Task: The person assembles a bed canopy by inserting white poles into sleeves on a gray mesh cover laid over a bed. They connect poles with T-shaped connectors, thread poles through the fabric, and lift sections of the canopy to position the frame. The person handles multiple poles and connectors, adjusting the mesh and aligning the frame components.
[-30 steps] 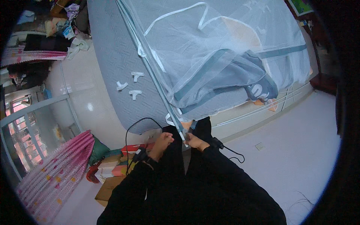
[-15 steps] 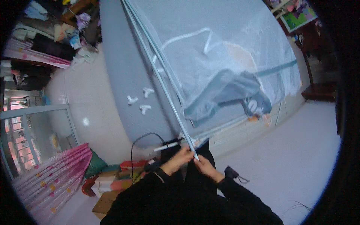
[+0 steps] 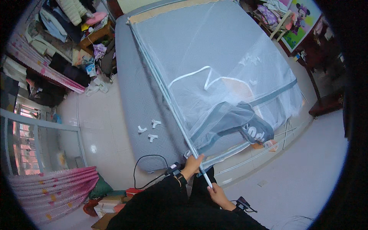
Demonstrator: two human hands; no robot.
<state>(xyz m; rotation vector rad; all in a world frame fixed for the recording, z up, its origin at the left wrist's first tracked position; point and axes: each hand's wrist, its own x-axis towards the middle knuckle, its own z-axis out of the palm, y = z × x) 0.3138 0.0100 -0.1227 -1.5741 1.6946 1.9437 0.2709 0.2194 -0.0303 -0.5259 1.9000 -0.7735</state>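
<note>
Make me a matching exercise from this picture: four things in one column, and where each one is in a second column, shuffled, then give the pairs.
Things:
1. left hand
2. right hand
3. white plastic connectors
4. pink curtain

Places:
A. lying loose on the grey mattress
B. bunched at the lower left, by the window
C. gripping the white pole where the netting ends
D. at the pole's bare lower end

Pairs: 1-C, 2-D, 3-A, 4-B
</note>
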